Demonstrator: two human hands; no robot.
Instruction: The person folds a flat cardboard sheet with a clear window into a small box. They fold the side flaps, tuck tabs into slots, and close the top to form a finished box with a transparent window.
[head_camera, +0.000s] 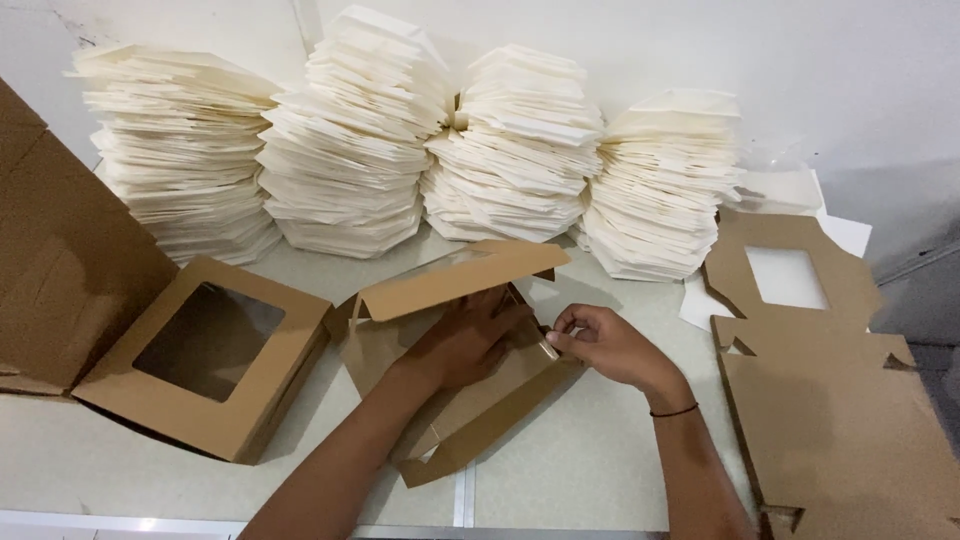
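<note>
On the desk (560, 470), right of the finished window box (215, 355), the left hand (465, 340) braces inside the light, stiff half-folded box (450, 340) while the right hand (610, 345) fingers (562, 325) pinch its corner flap, best gripped along creases.

Left hand (468, 338) fingertips hidden inside half-folded brown box (450, 370). Right hand (605, 345) fingertips tucked behind box corner, grip unclear. Both forearms cut by bottom edge. Large brown carton (60, 270) cut at left edge. Flat brown blanks (840, 420) cut at right and bottom edges. Stacks of white folded blanks (350, 150) too dense to count.
</note>
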